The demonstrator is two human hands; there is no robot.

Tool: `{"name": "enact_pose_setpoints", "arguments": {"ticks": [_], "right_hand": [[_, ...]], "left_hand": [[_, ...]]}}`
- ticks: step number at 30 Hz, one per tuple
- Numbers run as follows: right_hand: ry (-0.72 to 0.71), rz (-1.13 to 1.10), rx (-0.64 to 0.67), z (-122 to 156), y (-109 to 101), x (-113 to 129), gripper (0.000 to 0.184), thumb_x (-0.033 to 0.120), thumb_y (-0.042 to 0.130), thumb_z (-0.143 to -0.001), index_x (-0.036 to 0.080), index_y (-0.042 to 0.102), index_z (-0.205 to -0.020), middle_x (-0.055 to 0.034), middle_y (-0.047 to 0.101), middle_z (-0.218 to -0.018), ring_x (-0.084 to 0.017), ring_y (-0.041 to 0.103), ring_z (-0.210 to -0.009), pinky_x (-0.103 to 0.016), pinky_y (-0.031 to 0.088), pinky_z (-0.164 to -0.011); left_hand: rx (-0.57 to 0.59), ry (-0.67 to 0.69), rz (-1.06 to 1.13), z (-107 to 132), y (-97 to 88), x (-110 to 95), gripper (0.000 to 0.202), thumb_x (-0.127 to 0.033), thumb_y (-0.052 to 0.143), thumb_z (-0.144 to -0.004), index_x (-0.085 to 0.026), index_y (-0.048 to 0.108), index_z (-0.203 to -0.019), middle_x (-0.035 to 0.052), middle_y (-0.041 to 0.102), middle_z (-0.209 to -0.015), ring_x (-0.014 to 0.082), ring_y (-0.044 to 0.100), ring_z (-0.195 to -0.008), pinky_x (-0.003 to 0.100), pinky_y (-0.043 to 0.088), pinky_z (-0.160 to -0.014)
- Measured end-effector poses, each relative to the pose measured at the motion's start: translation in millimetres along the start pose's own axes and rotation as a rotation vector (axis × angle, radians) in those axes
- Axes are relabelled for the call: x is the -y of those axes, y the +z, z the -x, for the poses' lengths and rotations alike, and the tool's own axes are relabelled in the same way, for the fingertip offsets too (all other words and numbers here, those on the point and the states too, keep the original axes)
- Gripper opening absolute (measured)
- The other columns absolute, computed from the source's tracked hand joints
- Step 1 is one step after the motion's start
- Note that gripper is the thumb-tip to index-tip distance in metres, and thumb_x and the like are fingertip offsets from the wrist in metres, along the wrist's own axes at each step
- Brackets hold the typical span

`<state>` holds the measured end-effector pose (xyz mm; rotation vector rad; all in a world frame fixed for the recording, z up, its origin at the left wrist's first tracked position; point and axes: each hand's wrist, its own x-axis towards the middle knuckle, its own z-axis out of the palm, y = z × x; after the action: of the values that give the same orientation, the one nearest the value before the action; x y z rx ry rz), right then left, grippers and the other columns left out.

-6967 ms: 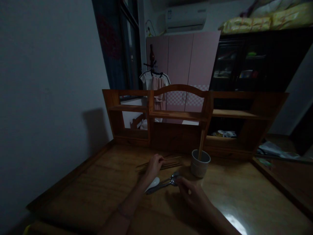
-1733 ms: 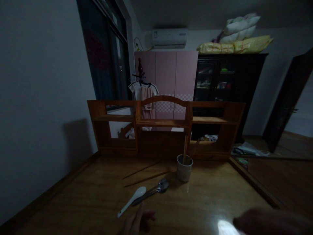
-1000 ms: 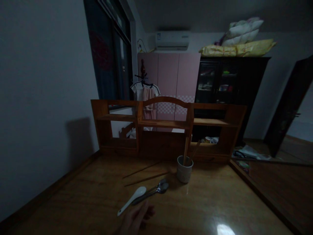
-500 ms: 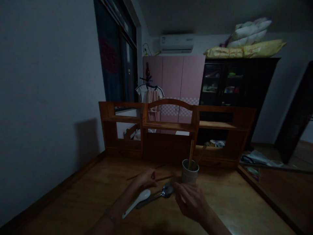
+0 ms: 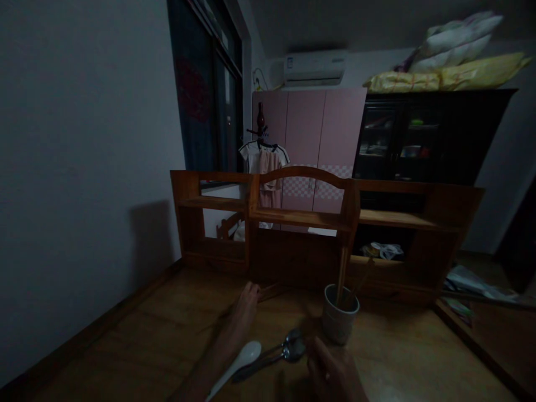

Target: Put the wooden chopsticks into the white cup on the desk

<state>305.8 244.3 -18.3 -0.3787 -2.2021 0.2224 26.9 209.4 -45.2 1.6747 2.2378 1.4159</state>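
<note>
My left hand (image 5: 247, 300) reaches forward over the wooden table (image 5: 138, 335). Its fingertips are pressed together on the near end of the dark chopsticks (image 5: 271, 290) lying flat there. My right hand (image 5: 330, 371) hovers low at the bottom edge, fingers loosely apart and holding nothing, just behind two metal spoons (image 5: 293, 343). A white ceramic spoon (image 5: 245, 357) lies beside my left forearm. A pale cup (image 5: 339, 322) stands to the right of the spoons with upright chopsticks (image 5: 343, 268) in it.
A wooden shelf unit (image 5: 301, 218) runs along the table's far edge. A white wall is on the left, and a raised rim borders the table there. Behind stand a pink wardrobe (image 5: 318, 128), a dark cabinet (image 5: 422, 139) and hanging clothes (image 5: 266, 159). The room is dim.
My left hand came up from the near edge and stretched forward to the flat chopsticks. My right hand came into view, then sank toward the bottom edge near the metal spoons. The view shifted left.
</note>
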Motion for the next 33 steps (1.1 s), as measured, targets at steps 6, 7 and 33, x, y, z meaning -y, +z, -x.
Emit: {"name": "enact_pose_setpoints", "arguments": {"ticks": [6,7,33], "right_hand": [[0.046,-0.081,0.129,4.2,-2.2,-2.2,0.020,0.021,0.043,-0.094,0.018,0.062,-0.101,-0.0039,0.061,-0.064,-0.016,0.057,-0.050,-0.021,0.038,-0.049],[0.052,-0.099,0.139,5.0,-1.9,-2.2,0.020,0.021,0.043,-0.094,0.018,0.061,-0.102,-0.0041,0.062,-0.066,-0.016,0.057,-0.050,-0.021,0.039,-0.049],[0.357,-0.449,-0.079,-10.5,-13.9,5.2,0.024,0.033,0.048,-0.101,0.020,0.055,-0.120,-0.0065,0.065,-0.097,-0.021,0.065,-0.083,-0.026,0.052,-0.073]], "left_hand": [[0.020,-0.005,-0.059,-6.8,0.4,10.1,0.019,-0.009,0.049,-0.082,-0.018,0.064,-0.088,0.0078,0.062,-0.097,0.0227,0.059,-0.094,0.037,0.046,-0.088],[0.030,-0.006,-0.071,-7.7,1.3,11.5,0.018,-0.008,0.050,-0.081,-0.017,0.064,-0.087,0.0075,0.062,-0.095,0.0220,0.059,-0.091,0.036,0.047,-0.086],[-0.025,0.383,0.110,11.1,-2.5,-80.6,0.027,-0.013,0.031,-0.099,-0.021,0.052,-0.115,0.0062,0.057,-0.110,0.0187,0.055,-0.107,0.034,0.044,-0.097]]}}
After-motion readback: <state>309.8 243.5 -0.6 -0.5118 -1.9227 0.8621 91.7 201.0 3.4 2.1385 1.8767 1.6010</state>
